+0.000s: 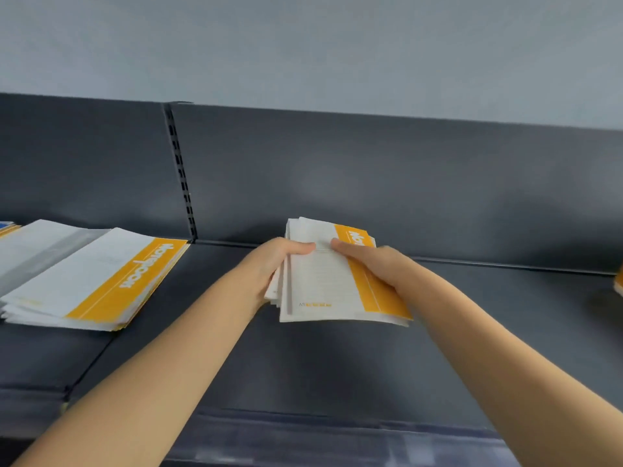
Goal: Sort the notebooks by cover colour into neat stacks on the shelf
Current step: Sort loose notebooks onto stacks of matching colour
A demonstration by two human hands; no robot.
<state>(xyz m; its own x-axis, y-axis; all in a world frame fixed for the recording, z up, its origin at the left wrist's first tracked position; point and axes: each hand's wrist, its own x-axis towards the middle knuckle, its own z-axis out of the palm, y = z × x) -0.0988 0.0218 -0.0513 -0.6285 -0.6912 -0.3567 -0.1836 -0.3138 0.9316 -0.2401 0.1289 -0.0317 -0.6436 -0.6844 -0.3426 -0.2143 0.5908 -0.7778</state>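
A bundle of white notebooks with orange spine bands [323,284] is held over the middle of the dark grey shelf [303,365]. My left hand [273,267] grips its left edge and my right hand [374,267] grips its right side over the orange band, thumbs on top. The bundle's edges are uneven, with some books fanned out at the left. On the shelf to the left lies another stack of white and orange notebooks [91,281], spread slightly.
A slotted upright [182,176] divides the dark back panel. At the far left a blue cover edge [6,225] peeks out behind the left stack. An orange object [619,281] shows at the right edge. The shelf's front rail [337,429] runs below my arms.
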